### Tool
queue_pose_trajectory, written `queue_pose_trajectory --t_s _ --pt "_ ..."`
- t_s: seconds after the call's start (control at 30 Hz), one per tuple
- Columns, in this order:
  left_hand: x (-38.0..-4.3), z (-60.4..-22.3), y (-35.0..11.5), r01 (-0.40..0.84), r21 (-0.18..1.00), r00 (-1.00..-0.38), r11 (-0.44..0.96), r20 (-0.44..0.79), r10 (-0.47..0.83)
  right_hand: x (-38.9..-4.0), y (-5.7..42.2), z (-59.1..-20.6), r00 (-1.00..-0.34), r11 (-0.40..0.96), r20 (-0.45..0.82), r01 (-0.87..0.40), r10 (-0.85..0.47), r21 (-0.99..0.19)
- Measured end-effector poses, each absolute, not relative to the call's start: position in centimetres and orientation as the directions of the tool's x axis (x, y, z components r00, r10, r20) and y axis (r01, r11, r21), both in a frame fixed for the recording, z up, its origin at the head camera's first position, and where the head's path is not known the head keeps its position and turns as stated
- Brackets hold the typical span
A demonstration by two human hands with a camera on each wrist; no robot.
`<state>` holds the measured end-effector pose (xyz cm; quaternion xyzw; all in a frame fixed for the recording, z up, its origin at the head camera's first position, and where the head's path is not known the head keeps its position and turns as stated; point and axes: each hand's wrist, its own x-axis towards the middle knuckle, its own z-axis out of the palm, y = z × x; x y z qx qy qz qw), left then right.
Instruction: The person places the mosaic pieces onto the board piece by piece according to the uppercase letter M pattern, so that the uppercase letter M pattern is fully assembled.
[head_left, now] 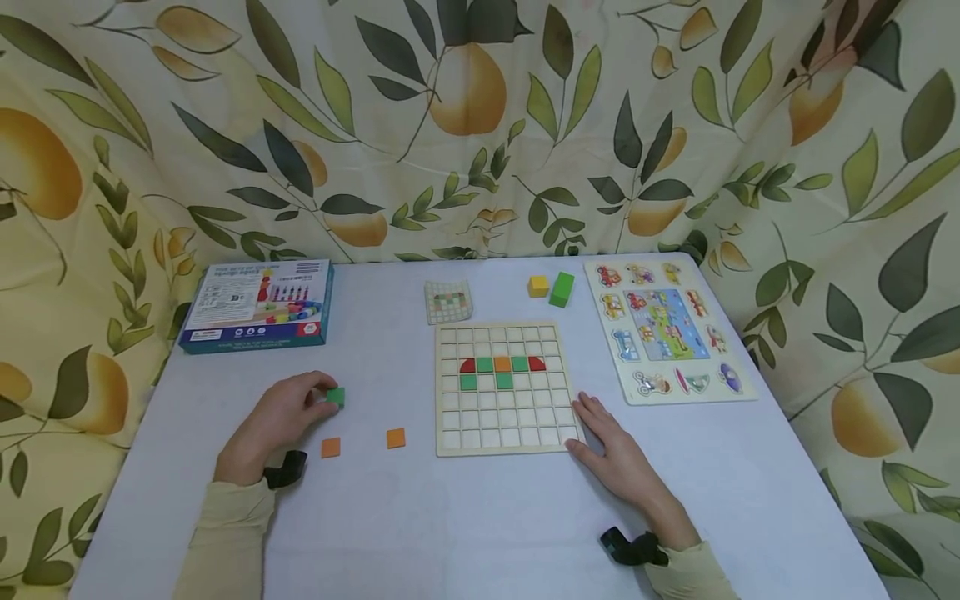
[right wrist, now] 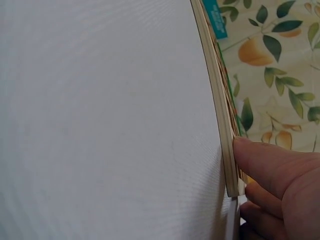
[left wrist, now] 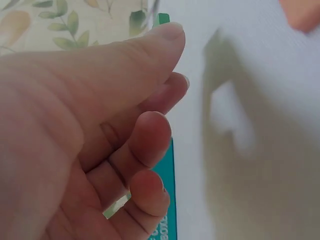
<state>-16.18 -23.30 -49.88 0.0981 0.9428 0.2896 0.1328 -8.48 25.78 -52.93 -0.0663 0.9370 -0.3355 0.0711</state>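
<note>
Left of the grid board (head_left: 504, 388), the left hand (head_left: 281, 421) pinches a green tile (head_left: 336, 397) just above the table (head_left: 465, 525), seemingly lifted clear. Right hand (head_left: 615, 454) lies flat, fingers steadying the board's near right corner.

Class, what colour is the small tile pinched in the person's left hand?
Green tile; it shows best in the head view.
</note>
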Motion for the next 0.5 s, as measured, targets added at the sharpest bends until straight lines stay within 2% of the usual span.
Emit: queue_pose_trajectory --t_s 0.17,0.5 --pt "-16.4 -49.4 -22.3 0.104 0.586 -0.947 0.804 -0.188 0.260 -8.5 25.8 -53.0 -0.982 0.768 -0.083 -0.080 -0.170 -0.635" --pt "-17.3 -48.9 -19.5 0.172 0.596 -0.958 0.785 -0.086 0.275 -8.5 25.9 -53.1 -0.983 0.763 -0.074 -0.084 -0.170 -0.641"
